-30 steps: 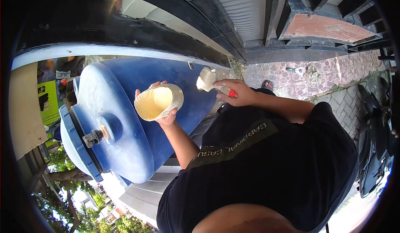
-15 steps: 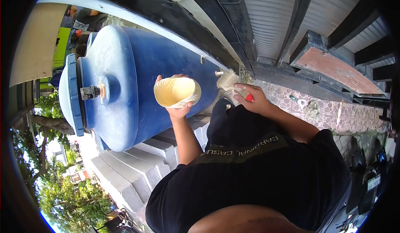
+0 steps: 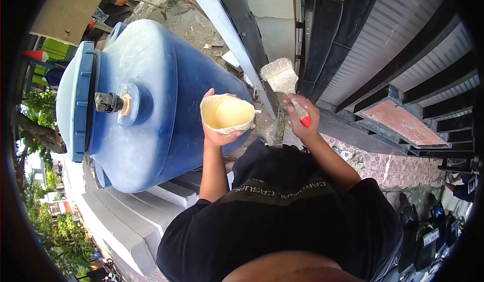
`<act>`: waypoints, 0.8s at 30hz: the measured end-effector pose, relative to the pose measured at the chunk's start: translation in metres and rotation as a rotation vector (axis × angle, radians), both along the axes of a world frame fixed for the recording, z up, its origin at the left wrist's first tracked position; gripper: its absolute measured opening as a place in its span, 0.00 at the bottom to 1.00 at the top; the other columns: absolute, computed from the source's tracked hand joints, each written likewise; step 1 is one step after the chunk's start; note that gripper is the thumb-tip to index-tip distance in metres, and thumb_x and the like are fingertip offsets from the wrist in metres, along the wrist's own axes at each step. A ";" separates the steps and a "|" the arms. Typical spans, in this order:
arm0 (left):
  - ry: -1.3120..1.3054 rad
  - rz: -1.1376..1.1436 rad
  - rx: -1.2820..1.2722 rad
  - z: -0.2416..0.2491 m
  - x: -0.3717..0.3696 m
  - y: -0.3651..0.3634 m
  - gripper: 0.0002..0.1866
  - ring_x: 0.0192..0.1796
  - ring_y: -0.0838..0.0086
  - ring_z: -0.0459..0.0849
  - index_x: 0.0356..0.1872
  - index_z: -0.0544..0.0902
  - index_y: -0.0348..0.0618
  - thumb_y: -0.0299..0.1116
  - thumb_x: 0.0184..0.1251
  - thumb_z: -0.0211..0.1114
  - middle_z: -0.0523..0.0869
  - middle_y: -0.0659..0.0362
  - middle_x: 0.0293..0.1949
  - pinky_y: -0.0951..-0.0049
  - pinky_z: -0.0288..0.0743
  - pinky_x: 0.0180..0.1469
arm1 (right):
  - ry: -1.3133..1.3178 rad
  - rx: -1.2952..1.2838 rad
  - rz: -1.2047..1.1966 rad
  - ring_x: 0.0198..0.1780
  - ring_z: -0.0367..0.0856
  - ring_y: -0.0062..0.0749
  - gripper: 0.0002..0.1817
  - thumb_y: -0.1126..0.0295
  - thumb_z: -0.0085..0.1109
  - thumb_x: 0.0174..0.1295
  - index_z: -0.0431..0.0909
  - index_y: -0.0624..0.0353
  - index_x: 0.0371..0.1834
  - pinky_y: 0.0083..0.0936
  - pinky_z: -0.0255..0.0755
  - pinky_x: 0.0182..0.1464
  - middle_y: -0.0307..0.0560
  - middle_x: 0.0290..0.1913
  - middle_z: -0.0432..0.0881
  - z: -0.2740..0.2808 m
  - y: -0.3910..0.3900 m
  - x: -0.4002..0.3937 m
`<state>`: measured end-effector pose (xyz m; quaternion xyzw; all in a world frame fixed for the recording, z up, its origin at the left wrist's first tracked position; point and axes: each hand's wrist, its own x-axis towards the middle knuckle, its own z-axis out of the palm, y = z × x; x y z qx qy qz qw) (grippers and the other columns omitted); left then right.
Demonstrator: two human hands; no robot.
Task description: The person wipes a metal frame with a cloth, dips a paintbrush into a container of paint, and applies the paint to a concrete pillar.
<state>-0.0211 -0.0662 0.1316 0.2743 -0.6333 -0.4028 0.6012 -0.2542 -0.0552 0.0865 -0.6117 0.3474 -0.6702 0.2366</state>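
Paintbrush (image 3: 280,76), broad and crusted with something pale, stands up out of our right hand (image 3: 305,111), its bristles pointing up and away from us. We grasp it by the handle; our thumb and fingers cover the middle of that handle, leaving only its red end (image 3: 306,121) in sight below. The pale coating hides any marking on the brush.

Just left of it, apart from the bristles, our left hand (image 3: 215,134) cradles a pale container (image 3: 228,112), the fingers wrapped round the far side and the thumb along the near wall. We look into its yellowish inside but cannot tell whether that is liquid or bare wall. Its underside is hidden by our palm.

On our black shirt (image 3: 282,221) the word CARDINAL reads upside down; the next word begins CASU, and its end is lost in the folds. Behind the container lies a big blue tank (image 3: 194,75) with a grey-black fitting (image 3: 109,103) on it, beside concrete blocks (image 3: 118,221). To our right is a dark slatted frame (image 3: 348,90). Lower right, a motorcycle (image 3: 421,257) bears a plate (image 3: 431,236) too small for us to read surely; a person (image 3: 463,188) above it is cut off by the dark border.
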 end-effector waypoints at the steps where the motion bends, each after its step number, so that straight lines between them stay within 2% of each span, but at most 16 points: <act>1: -0.008 -0.032 0.007 0.001 0.005 -0.003 0.60 0.53 0.61 0.79 0.67 0.50 0.34 0.40 0.34 0.82 0.78 0.46 0.51 0.61 0.71 0.59 | -0.064 0.025 -0.021 0.42 0.84 0.37 0.14 0.81 0.58 0.55 0.76 0.67 0.47 0.28 0.76 0.47 0.56 0.45 0.82 0.003 -0.005 0.006; 4: -0.043 -0.086 0.020 0.001 0.020 -0.009 0.60 0.53 0.57 0.79 0.69 0.49 0.37 0.42 0.35 0.81 0.76 0.43 0.51 0.58 0.73 0.56 | -0.155 0.017 -0.051 0.42 0.84 0.37 0.13 0.80 0.57 0.58 0.75 0.69 0.47 0.28 0.77 0.46 0.59 0.45 0.82 0.018 -0.023 0.025; 5: 0.028 -0.113 0.079 0.001 0.023 -0.010 0.61 0.54 0.60 0.79 0.67 0.50 0.35 0.37 0.31 0.83 0.77 0.46 0.52 0.60 0.72 0.58 | -0.176 -0.057 -0.074 0.41 0.84 0.37 0.13 0.80 0.56 0.58 0.74 0.69 0.47 0.28 0.77 0.46 0.60 0.44 0.81 0.026 -0.031 0.030; 6: 0.035 -0.124 0.074 0.000 0.027 -0.013 0.61 0.54 0.60 0.79 0.67 0.50 0.35 0.37 0.31 0.83 0.77 0.46 0.52 0.60 0.72 0.58 | -0.200 -0.130 -0.100 0.41 0.84 0.36 0.13 0.80 0.56 0.58 0.74 0.70 0.47 0.28 0.77 0.45 0.60 0.44 0.81 0.033 -0.039 0.034; 10: -0.044 -0.187 0.042 -0.004 0.044 -0.021 0.61 0.54 0.57 0.79 0.68 0.50 0.39 0.41 0.33 0.82 0.75 0.43 0.51 0.57 0.73 0.57 | -0.149 -0.289 -0.262 0.37 0.82 0.34 0.14 0.80 0.56 0.57 0.73 0.69 0.47 0.26 0.76 0.43 0.59 0.43 0.81 0.057 -0.083 0.041; 13: -0.113 -0.237 0.053 -0.007 0.056 -0.026 0.62 0.54 0.57 0.78 0.68 0.48 0.39 0.41 0.32 0.83 0.75 0.44 0.52 0.57 0.73 0.57 | -0.117 -0.368 -0.346 0.38 0.82 0.35 0.13 0.80 0.57 0.55 0.74 0.68 0.46 0.26 0.76 0.43 0.58 0.42 0.81 0.075 -0.114 0.043; 15: -0.106 -0.268 0.064 -0.008 0.060 -0.028 0.62 0.55 0.57 0.78 0.68 0.48 0.39 0.40 0.31 0.83 0.75 0.44 0.52 0.57 0.73 0.57 | -0.036 -0.397 -0.447 0.38 0.82 0.39 0.13 0.81 0.58 0.53 0.75 0.67 0.43 0.27 0.76 0.44 0.56 0.41 0.82 0.082 -0.129 0.046; 19: -0.095 -0.297 0.108 -0.008 0.067 -0.030 0.63 0.55 0.57 0.78 0.68 0.48 0.38 0.40 0.30 0.83 0.76 0.45 0.52 0.57 0.72 0.59 | 0.085 -0.419 -0.535 0.39 0.81 0.47 0.14 0.81 0.60 0.49 0.76 0.65 0.41 0.33 0.75 0.45 0.53 0.39 0.83 0.072 -0.150 0.048; 22: -0.068 -0.303 0.143 -0.009 0.072 -0.034 0.63 0.55 0.58 0.78 0.68 0.48 0.38 0.40 0.30 0.83 0.76 0.45 0.51 0.57 0.71 0.59 | 0.198 -0.372 -0.558 0.38 0.80 0.48 0.15 0.81 0.60 0.47 0.76 0.65 0.41 0.33 0.75 0.43 0.54 0.38 0.82 0.059 -0.150 0.050; 24: -0.145 -0.301 0.077 -0.011 0.077 -0.038 0.63 0.55 0.58 0.78 0.68 0.48 0.38 0.39 0.30 0.83 0.76 0.45 0.51 0.57 0.71 0.59 | 0.209 -0.375 -0.573 0.36 0.79 0.49 0.15 0.82 0.60 0.46 0.76 0.65 0.40 0.34 0.74 0.42 0.54 0.37 0.82 0.052 -0.144 0.051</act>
